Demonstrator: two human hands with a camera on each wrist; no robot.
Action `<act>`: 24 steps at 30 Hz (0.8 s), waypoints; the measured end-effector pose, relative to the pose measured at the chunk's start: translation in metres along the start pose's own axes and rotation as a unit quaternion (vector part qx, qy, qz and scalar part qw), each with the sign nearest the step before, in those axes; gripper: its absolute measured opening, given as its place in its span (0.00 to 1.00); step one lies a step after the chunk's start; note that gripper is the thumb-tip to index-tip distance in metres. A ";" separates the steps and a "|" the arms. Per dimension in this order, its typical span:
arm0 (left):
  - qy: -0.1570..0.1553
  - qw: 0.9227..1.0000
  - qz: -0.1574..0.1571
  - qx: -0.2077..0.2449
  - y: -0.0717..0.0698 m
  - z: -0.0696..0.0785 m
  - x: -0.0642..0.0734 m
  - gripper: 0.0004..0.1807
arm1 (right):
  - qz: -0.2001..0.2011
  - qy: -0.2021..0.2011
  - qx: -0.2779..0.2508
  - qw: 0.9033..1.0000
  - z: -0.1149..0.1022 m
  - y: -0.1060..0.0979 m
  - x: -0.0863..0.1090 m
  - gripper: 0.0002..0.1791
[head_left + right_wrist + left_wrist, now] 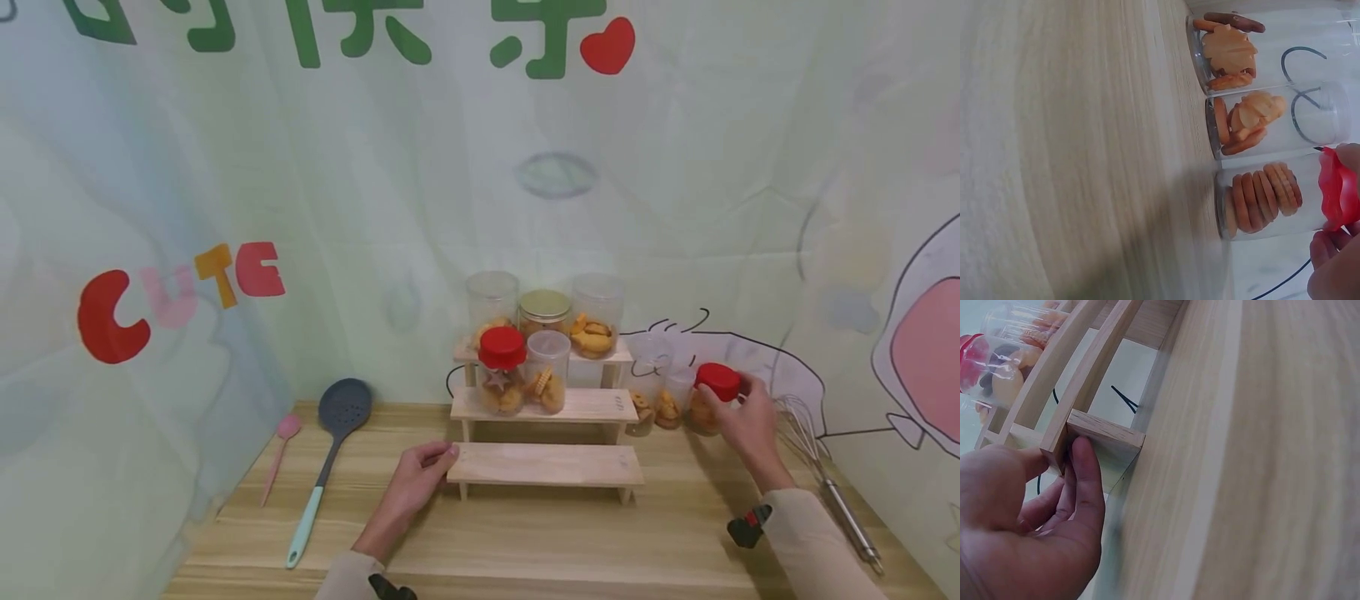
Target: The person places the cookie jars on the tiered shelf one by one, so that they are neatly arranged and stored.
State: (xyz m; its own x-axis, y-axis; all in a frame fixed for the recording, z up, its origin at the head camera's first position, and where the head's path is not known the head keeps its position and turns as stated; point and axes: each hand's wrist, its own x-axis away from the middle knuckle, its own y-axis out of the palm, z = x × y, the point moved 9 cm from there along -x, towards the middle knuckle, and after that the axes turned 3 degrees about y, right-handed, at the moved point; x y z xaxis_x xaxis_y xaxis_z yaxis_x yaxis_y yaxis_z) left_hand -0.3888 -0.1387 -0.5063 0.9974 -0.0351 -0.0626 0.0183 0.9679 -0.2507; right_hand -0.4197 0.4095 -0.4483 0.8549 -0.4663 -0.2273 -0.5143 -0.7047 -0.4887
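My right hand (752,423) pinches the red scalloped lid (717,381) of a clear cookie jar (1260,199), fingers and thumb on opposite sides of it. That jar stands on the table at the right of a three-tier wooden stand (547,464). Beside it are two lidless clear jars (1254,122) with cookies in them. With my left hand (415,482) I hold the left end of the stand's lowest step, thumb above and fingers beneath, as the left wrist view shows. On the middle step sit a red-lidded jar (501,379) and an uncovered jar (548,383).
The top step bears a gold-lidded jar (544,308) between two tall clear jars (596,325). A skimmer (330,454) and a pink spoon (279,458) lie on the left of the table. Near the right edge, beyond my right arm, lies a whisk (825,479). A printed curtain (360,208) hangs behind.
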 end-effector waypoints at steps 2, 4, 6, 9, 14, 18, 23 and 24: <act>-0.001 1.000 0.000 -0.001 0.000 -0.001 0.000 0.27 | 0.001 -0.003 -0.004 1.000 0.000 0.000 0.001 0.46; 0.001 1.000 0.000 -0.002 0.000 -0.001 0.001 0.28 | 0.006 -0.013 -0.010 1.000 -0.001 -0.001 0.003 0.45; 0.001 1.000 0.000 -0.003 0.000 -0.001 0.001 0.27 | 0.011 -0.023 -0.016 1.000 -0.002 -0.002 0.007 0.44; 0.003 1.000 0.000 0.000 0.001 -0.001 0.002 0.27 | 0.017 -0.031 -0.025 0.999 -0.003 -0.005 0.012 0.43; 0.003 1.000 -0.003 0.016 0.003 -0.001 0.001 0.26 | 0.022 -0.029 -0.020 0.999 -0.004 -0.008 0.020 0.44; 0.007 1.000 -0.005 0.021 0.004 -0.002 0.000 0.26 | 0.029 -0.028 -0.028 0.999 -0.009 -0.013 0.029 0.43; 0.008 1.000 -0.006 0.023 0.004 -0.002 0.000 0.26 | 0.032 -0.030 -0.048 0.998 -0.023 -0.018 0.042 0.44; 0.008 1.000 -0.006 0.023 0.004 -0.002 0.000 0.26 | 0.031 -0.032 -0.050 0.998 -0.028 -0.019 0.045 0.44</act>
State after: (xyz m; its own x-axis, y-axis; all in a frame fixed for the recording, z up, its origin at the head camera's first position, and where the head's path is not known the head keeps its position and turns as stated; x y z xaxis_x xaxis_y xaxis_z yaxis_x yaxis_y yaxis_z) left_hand -0.3888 -0.1358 -0.5093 0.9960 -0.0496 -0.0747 0.0331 0.9776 -0.2076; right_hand -0.3730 0.3869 -0.4260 0.8223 -0.4777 -0.3093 -0.5677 -0.7273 -0.3858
